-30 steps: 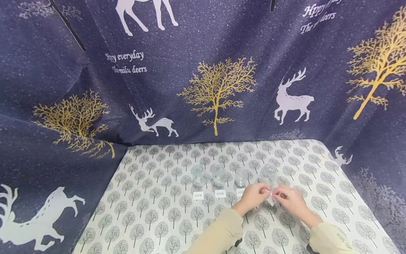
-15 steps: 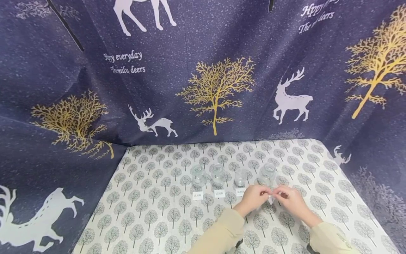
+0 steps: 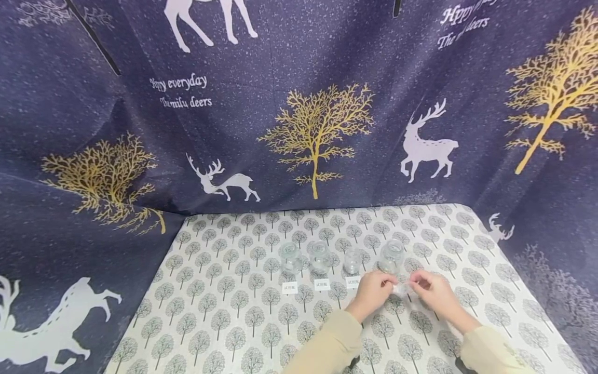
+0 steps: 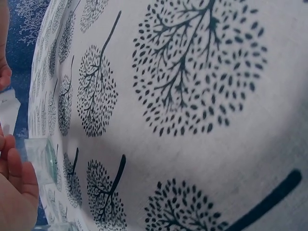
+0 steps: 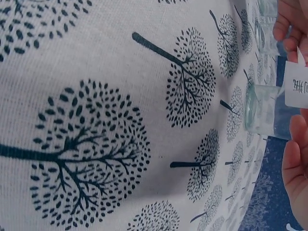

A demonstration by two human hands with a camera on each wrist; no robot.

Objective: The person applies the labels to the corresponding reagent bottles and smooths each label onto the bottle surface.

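Both hands face each other over the near right of the table, with a small white label (image 5: 294, 86) bearing printed characters between them. My left hand (image 3: 374, 293) pinches one side of this label at its fingertips. Opposite it, my right hand (image 3: 434, 294) has thumb and fingertips together at the other side. In the right wrist view, a pointed white corner stands up from the label near the left fingers (image 5: 291, 43). Just behind the hands stands a clear glass jar (image 3: 391, 254), its lower part partly covered by the left fingers in the head view.
Left of that jar, a smaller glass jar (image 3: 352, 261) and two wider glass jars (image 3: 320, 257) stand in a row. White printed labels (image 3: 289, 287) lie in front of them. A tree-print cloth (image 3: 224, 311) covers the table, and a dark deer-print curtain (image 3: 280, 156) hangs behind.
The hands have drawn slightly apart, the right one moving a little to the right. The label, earlier hanging below the joined fingertips, now spans the gap between them. The jars stay in place.
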